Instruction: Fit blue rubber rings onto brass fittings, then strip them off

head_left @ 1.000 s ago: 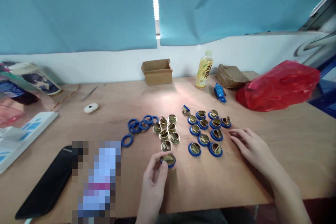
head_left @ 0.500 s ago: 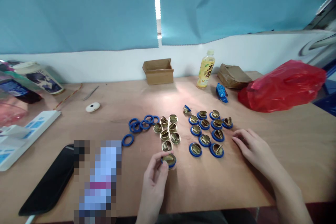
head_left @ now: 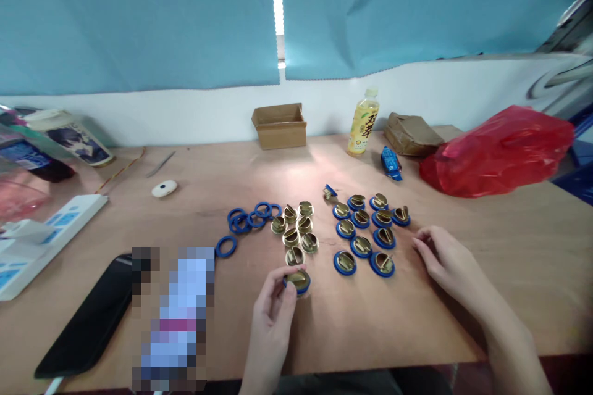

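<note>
My left hand (head_left: 273,311) pinches a round brass fitting (head_left: 296,281) with a blue ring around its rim, held low over the table's near side between thumb and fingers. Just beyond it sit several bare brass fittings (head_left: 291,237) with raised flaps. To their left is a loose pile of blue rings (head_left: 226,247). On the right stand several brass fittings with blue rings (head_left: 361,247). My right hand (head_left: 447,262) rests on the wood beside this group, its fingers curled together, with nothing visible in them.
At the back are a small open cardboard box (head_left: 280,129), a yellow drink bottle (head_left: 363,123), a blue packet (head_left: 391,163) and a red plastic bag (head_left: 500,154). On the left lie a black phone (head_left: 88,321), a blurred-out object (head_left: 178,315) and a white power strip (head_left: 55,241).
My right hand has shifted very slightly to the right. My left hand keeps its pinch on the ringed brass fitting, almost unmoved.
</note>
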The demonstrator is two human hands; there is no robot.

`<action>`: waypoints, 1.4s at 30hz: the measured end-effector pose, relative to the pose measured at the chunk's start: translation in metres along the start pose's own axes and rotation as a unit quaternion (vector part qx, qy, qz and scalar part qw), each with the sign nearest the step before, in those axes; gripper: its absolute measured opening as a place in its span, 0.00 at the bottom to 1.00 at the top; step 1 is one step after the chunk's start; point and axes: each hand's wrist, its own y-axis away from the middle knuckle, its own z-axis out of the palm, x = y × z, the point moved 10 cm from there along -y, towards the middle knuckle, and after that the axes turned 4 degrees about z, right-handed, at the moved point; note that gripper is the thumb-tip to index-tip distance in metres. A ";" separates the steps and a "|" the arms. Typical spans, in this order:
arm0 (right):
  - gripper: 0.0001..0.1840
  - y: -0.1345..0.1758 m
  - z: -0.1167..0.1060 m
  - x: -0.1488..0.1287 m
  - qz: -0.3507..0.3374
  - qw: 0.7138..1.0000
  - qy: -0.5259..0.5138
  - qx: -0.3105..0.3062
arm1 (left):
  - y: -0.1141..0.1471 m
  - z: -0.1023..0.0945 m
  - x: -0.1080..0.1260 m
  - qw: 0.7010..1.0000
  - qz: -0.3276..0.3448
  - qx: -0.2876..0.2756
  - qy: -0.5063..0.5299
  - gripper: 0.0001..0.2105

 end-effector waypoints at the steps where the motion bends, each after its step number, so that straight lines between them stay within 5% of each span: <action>1: 0.09 0.000 -0.002 0.000 0.004 1.000 0.001 0.006 | 0.000 0.000 0.000 1.000 0.000 0.001 -0.002 0.14; 9: 0.09 0.007 -0.034 -0.003 0.100 0.994 -0.003 0.051 | 0.000 0.000 -0.002 1.000 0.005 0.001 0.002 0.15; 13: 0.13 0.018 -0.055 -0.017 0.107 0.987 0.001 0.123 | -0.001 0.000 -0.005 1.000 0.000 0.004 0.010 0.15; 17: 0.13 0.023 -0.057 -0.028 0.106 0.986 -0.013 0.127 | -0.001 0.001 -0.003 1.000 -0.002 0.001 0.011 0.15; 24: 0.06 0.029 -0.037 -0.076 0.016 0.990 -0.123 0.072 | 0.003 0.006 0.004 0.999 -0.022 -0.027 0.013 0.14; 28: 0.02 0.038 -0.009 -0.127 -0.071 0.976 -0.204 -0.014 | 0.010 0.021 0.003 0.994 -0.050 -0.097 0.030 0.18; 32: 0.04 0.054 0.013 -0.164 -0.141 0.951 -0.263 -0.078 | 0.018 0.038 0.007 0.980 -0.052 -0.169 -0.086 0.15; 42: 0.03 0.063 0.042 -0.167 -0.052 0.897 -0.398 -0.184 | 0.019 0.054 0.020 0.952 0.020 -0.218 -0.215 0.11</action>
